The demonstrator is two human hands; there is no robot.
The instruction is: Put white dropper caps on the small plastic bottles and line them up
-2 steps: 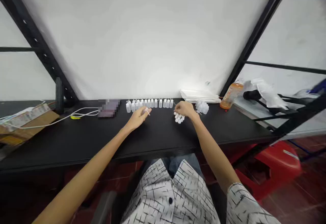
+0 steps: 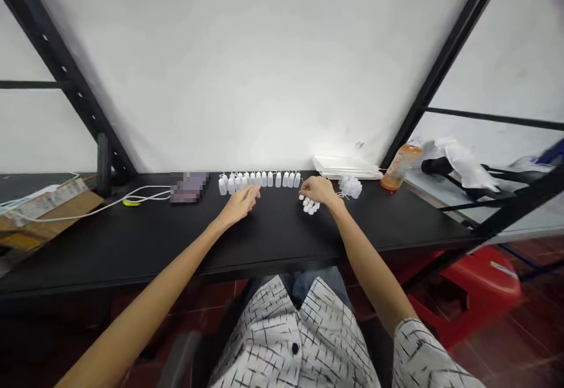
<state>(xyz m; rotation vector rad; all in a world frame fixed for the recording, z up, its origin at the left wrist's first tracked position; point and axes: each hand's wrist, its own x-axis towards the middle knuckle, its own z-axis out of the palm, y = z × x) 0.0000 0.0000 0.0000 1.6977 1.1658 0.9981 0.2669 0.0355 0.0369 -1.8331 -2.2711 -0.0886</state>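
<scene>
Several small white bottles point(image 2: 270, 179) stand in a row along the back of the black table. My left hand point(image 2: 242, 202) is just in front of the left part of this row, fingers curled together; whether something is inside them is hidden. At the right end of the row, my right hand point(image 2: 318, 189) pinches over a cluster of small white caps point(image 2: 311, 206), with a small white piece at its fingertips. More translucent bottles point(image 2: 351, 187) sit just to the right of my right hand.
The black table point(image 2: 282, 235) meets a white wall. A stack of white sheets point(image 2: 346, 167), an orange bottle point(image 2: 400, 166) and a plastic bag lie right. A phone point(image 2: 189, 188), white cables and a cardboard box point(image 2: 53, 211) are left. A red stool point(image 2: 480, 288) stands below.
The small white piece seen at my left fingertips is no longer visible there, and those fingers have shifted slightly. My right hand has barely moved.
</scene>
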